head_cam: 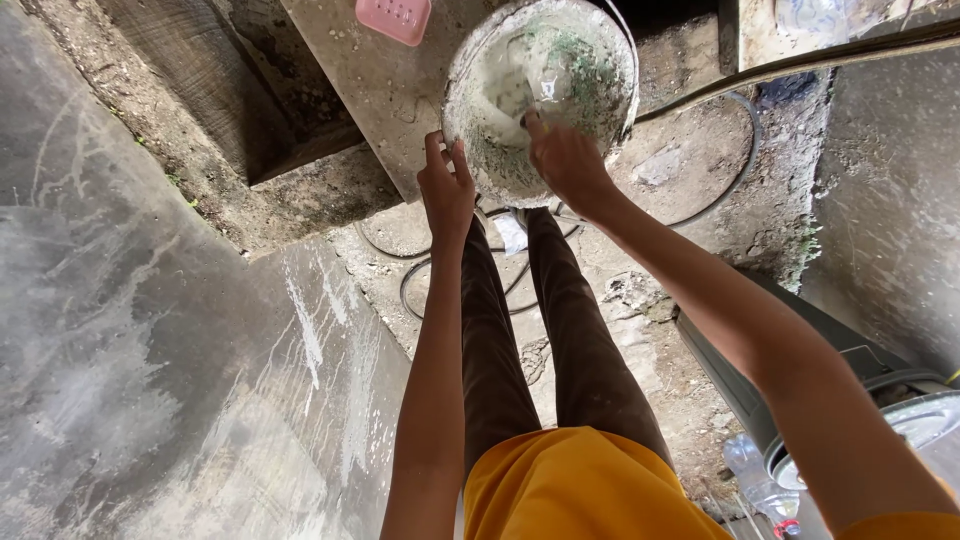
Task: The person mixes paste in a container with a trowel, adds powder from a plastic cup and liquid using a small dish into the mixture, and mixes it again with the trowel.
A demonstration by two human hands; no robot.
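- Seen from the head camera, a round, dirty white bucket (540, 95) sits at the top centre, on the edge of a grey concrete slab (370, 90); its inside is smeared with white and green residue.
- The left hand (446, 190) rests against the near left rim of the bucket, fingers pointing up along the outer wall; its grip looks loose, fingers together and flat, not clamped on anything.
- The right hand (565, 160) reaches over the near rim into the bucket, fingertips touching the inner wall; whether this grip closes on something cannot be told.
- A pink soap dish (393, 18) lies on the slab, to the left of the bucket and apart from it.
- Below the hands, brown trousers (530, 340) and an orange shirt (580, 490) show.
- A dark hose (730, 180) loops over the dirt ground right of the bucket.
- A grey bin (790, 370) and a metal pot (920, 425) stand at lower right, well apart from the hands.
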